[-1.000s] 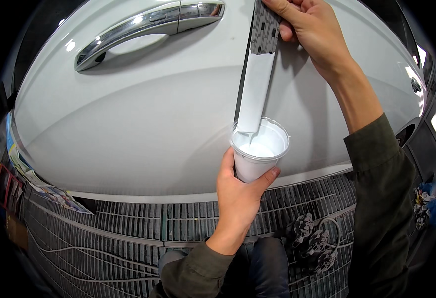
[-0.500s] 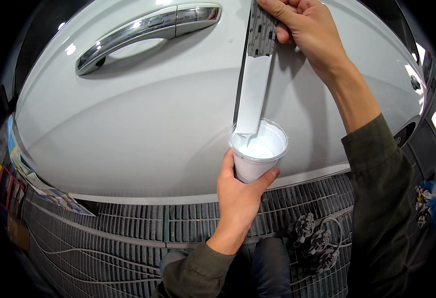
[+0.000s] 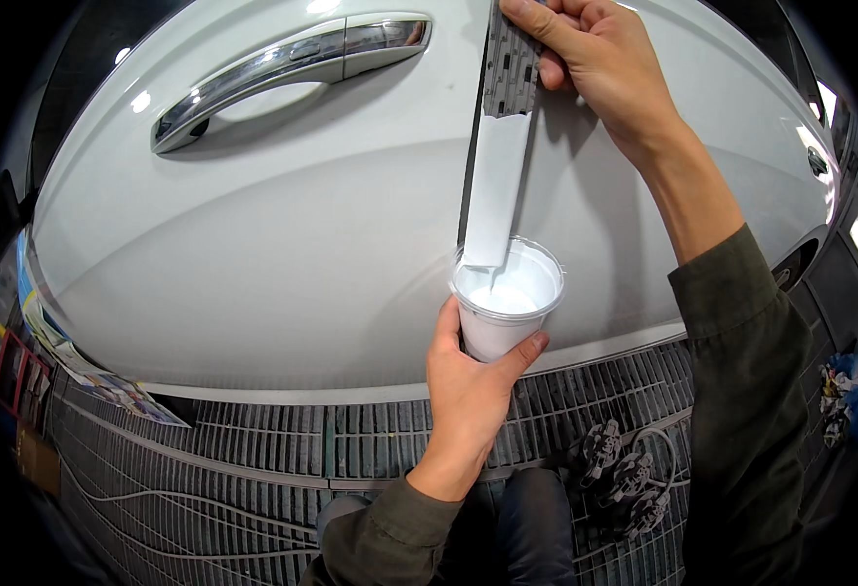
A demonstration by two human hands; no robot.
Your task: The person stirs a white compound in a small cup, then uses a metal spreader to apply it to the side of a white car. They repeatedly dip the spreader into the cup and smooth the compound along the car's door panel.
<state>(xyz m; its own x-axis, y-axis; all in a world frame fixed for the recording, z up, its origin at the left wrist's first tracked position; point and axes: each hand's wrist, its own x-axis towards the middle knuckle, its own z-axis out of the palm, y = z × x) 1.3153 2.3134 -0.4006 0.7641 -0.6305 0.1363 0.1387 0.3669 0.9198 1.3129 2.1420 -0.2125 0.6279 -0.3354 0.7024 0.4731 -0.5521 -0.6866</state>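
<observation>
Stick: the flat dark-grey patterned strip, its lower half coated in glossy white (image 3: 495, 186), hangs in front of the white car door (image 3: 282, 264).
Long axis: steep, from the upper end down and slightly left, the tip over the left part of the cup's mouth.
Cup: the clear round plastic cup with white liquid inside (image 3: 493, 332) sits directly below the strip, mouth up.
Tip to liquid: a thin white strand links the two; whether the strip touches the rim, I cannot tell.
Right hand (image 3: 605, 63): pinches the dark, uncoated upper end, thumb in front, up and to the right of the cup.
Left hand (image 3: 468, 391): wraps the cup from below, thumb at its right side, fingers at its left.
Nearer the tip: the left hand.
</observation>
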